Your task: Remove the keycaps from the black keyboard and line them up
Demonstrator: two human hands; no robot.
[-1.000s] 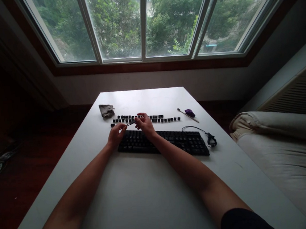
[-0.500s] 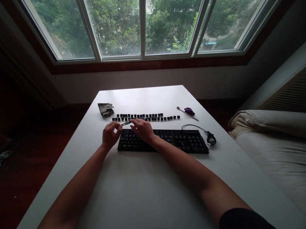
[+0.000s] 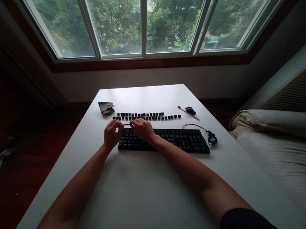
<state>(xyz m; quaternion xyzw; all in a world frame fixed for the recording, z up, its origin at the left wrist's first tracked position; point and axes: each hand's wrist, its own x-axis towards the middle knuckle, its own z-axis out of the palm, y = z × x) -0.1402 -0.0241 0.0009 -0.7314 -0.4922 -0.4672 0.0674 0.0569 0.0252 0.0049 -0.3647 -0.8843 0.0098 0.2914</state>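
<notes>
A black keyboard [image 3: 172, 140] lies across the white table [image 3: 140, 203]. Behind it run two rows of loose black keycaps [image 3: 153, 116]. My left hand [image 3: 112, 134] and my right hand [image 3: 143, 128] hover over the keyboard's left end, fingers curled. Between them they pinch a long thin dark piece [image 3: 127, 124], one hand at each end. Its exact kind is too small to tell.
A crumpled grey cloth [image 3: 105, 107] lies at the table's far left. A thin brush with a purple object [image 3: 189, 110] sits at the far right. The keyboard's coiled cable [image 3: 208, 135] rests at its right end. A light sofa [image 3: 285, 151] stands right of the table.
Both hands have come down and toward me, from above the keycap rows to just over the keyboard's back left edge, still holding the long piece.
</notes>
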